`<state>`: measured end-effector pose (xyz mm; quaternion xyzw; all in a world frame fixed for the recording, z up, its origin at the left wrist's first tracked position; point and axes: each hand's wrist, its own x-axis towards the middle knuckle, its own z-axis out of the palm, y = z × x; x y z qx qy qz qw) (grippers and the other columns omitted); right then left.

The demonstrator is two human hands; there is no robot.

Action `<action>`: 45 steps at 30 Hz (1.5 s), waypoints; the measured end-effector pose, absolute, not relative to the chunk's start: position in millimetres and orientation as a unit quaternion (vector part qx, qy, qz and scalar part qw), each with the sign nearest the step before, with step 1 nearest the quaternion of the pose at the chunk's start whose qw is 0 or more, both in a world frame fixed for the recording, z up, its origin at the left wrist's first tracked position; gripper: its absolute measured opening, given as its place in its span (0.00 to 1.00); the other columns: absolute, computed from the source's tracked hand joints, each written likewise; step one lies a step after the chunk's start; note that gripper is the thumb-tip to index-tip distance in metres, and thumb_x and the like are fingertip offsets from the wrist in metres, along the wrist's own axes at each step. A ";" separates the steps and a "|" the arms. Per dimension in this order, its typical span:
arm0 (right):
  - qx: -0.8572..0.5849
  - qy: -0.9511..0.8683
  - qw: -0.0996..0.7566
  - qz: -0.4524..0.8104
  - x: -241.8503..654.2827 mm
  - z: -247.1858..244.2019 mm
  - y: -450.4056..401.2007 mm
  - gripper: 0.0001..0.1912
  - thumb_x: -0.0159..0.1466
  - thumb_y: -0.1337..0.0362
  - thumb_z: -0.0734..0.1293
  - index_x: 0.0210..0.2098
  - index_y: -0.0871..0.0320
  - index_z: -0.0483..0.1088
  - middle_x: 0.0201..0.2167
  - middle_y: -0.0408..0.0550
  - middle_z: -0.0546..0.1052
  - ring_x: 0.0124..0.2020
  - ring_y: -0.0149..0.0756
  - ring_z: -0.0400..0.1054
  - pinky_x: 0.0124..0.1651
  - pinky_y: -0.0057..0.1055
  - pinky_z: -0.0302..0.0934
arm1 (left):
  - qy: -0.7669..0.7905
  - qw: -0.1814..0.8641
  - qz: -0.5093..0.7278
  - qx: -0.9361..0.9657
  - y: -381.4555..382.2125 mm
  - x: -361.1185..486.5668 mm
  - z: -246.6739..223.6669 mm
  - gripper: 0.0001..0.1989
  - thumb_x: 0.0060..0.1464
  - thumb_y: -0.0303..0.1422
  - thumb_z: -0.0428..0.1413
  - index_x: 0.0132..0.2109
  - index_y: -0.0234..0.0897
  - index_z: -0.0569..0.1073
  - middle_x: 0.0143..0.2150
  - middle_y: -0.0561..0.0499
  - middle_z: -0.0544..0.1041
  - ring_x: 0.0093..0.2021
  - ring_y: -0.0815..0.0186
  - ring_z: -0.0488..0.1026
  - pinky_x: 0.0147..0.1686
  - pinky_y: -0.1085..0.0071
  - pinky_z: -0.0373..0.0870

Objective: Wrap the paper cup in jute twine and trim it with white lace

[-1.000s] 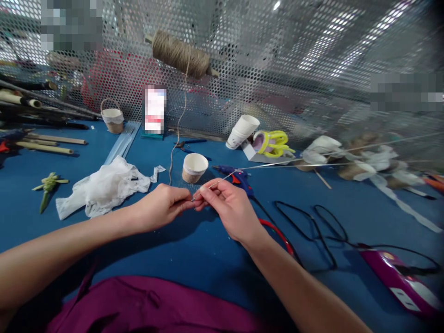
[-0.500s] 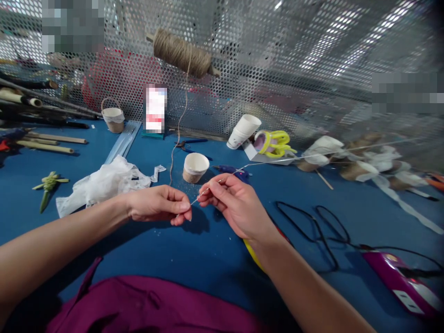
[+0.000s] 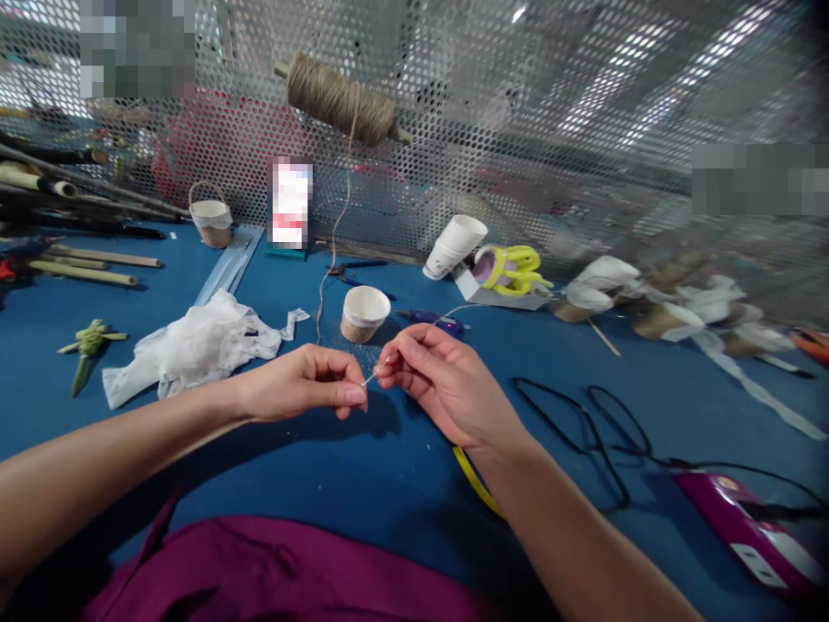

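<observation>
My left hand [image 3: 324, 383] and my right hand [image 3: 444, 380] are close together over the blue table. Between their fingertips runs a thin, pale twisted strand [image 3: 370, 377]; whether it is wire or cord I cannot tell. Both hands pinch it, thumb against fingers. Its far part rises behind my right hand toward the right. Just beyond the hands stands a small paper cup [image 3: 366, 313] wrapped in brown twine, with a white lace band at its rim. A blue glue gun [image 3: 431, 322] lies behind my right hand, partly hidden.
A twine spool [image 3: 340, 99] hangs on the perforated metal screen, its twine trailing down. White lace [image 3: 194, 345] lies left, near a small basket [image 3: 212, 225]. Stacked paper cups [image 3: 455, 246] lean at the back. A black cable [image 3: 576, 415] and a purple power strip [image 3: 744, 527] lie right.
My left hand has shifted slightly right, closer to my right hand, shortening the visible strand between them. The strand's long tail no longer stretches straight across to the right.
</observation>
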<state>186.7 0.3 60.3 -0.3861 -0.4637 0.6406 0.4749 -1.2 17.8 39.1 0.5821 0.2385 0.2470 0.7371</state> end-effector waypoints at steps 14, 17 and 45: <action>-0.435 -0.600 0.394 0.543 186.2 63.4 -5.7 0.06 0.57 0.65 0.69 0.31 0.60 0.68 0.25 0.42 0.76 0.26 0.27 0.73 0.32 0.26 0.69 | 0.254 0.741 0.226 0.580 15.3 2.4 34.6 0.13 0.47 0.38 0.60 0.28 0.31 0.70 0.26 0.57 0.69 0.23 0.77 0.63 0.27 0.76 0.58; -0.436 -0.604 0.403 0.532 185.1 61.6 -5.7 0.07 0.57 0.64 0.69 0.30 0.60 0.67 0.24 0.42 0.75 0.25 0.28 0.73 0.31 0.27 0.69 | 0.257 0.742 0.229 0.575 14.6 3.2 34.1 0.14 0.47 0.39 0.60 0.28 0.31 0.69 0.26 0.57 0.69 0.23 0.77 0.62 0.27 0.75 0.58; -0.432 -0.586 0.432 0.532 182.6 51.0 -2.9 0.08 0.59 0.61 0.68 0.28 0.60 0.69 0.24 0.43 0.75 0.24 0.26 0.70 0.30 0.26 0.67 | 0.272 0.746 0.171 0.584 18.4 0.1 33.7 0.16 0.56 0.43 0.51 0.33 0.33 0.68 0.17 0.59 0.68 0.18 0.75 0.63 0.22 0.76 0.57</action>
